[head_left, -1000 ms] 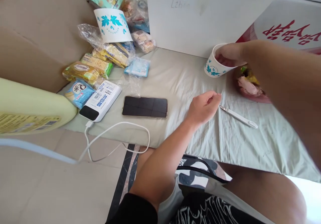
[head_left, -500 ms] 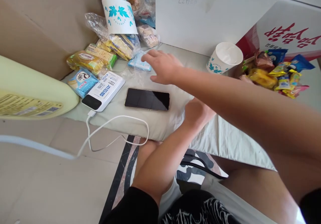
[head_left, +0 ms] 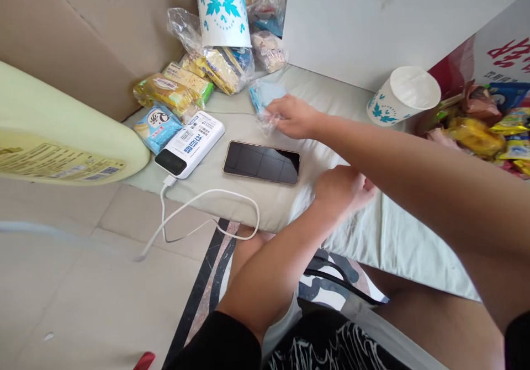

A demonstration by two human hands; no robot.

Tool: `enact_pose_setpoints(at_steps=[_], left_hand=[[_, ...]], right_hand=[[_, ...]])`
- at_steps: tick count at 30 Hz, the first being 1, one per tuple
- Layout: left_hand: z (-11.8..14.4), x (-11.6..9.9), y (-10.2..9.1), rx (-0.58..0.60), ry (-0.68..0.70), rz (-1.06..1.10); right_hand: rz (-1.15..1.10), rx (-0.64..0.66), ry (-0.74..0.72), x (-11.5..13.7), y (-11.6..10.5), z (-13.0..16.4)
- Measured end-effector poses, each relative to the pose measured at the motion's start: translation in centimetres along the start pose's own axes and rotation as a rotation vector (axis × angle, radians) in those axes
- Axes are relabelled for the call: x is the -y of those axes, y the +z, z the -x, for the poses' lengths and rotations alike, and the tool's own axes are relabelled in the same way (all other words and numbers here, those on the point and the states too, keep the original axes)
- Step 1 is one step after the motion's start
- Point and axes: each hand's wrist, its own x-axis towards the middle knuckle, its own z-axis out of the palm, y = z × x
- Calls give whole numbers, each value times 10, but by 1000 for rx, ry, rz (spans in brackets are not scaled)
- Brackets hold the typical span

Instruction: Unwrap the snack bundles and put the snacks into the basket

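Observation:
My right hand (head_left: 292, 117) reaches across to the left and pinches a small blue packet in clear wrap (head_left: 265, 95) lying on the pale green cloth (head_left: 406, 237). My left hand (head_left: 342, 189) rests loosely curled on the cloth just right of a black phone (head_left: 261, 162); I see nothing in it. A white paper cup with teal leaves (head_left: 397, 102) stands upright and apart from both hands at the right.
A white power bank (head_left: 189, 150) with a white cable (head_left: 207, 212) lies left of the phone. Snack packets (head_left: 174, 91) and an upturned cup (head_left: 222, 14) crowd the back left. More wrapped snacks (head_left: 480, 132) sit by a red-and-white box at right. A white board stands behind.
My right hand left the cup at the right, crossed to the left and closed on the blue packet. My left hand drew back slightly. The view shifted left.

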Motion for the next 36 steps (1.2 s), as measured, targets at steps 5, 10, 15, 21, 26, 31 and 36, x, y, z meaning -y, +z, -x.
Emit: enact_pose_setpoints(at_steps=[5, 10, 15, 21, 26, 31, 36], left_hand=[[8, -4, -9, 382, 340, 319], [17, 2, -23, 964, 462, 972], [7, 6, -7, -293, 225, 788], [-4, 5, 17, -357, 146, -190], [-5, 4, 17, -130, 109, -210], [-7, 7, 24, -98, 144, 314], [-19, 5, 37, -66, 142, 537]], right_hand=[[-168, -12, 105, -28, -25, 94], [-259, -157, 186, 0, -15, 216], [-220, -447, 342, 53, 29, 303], [-260, -481, 424, 64, 42, 305], [-435, -509, 479, 50, 34, 299], [-700, -563, 570, 43, 23, 296], [-615, -772, 726, 34, 12, 300]])
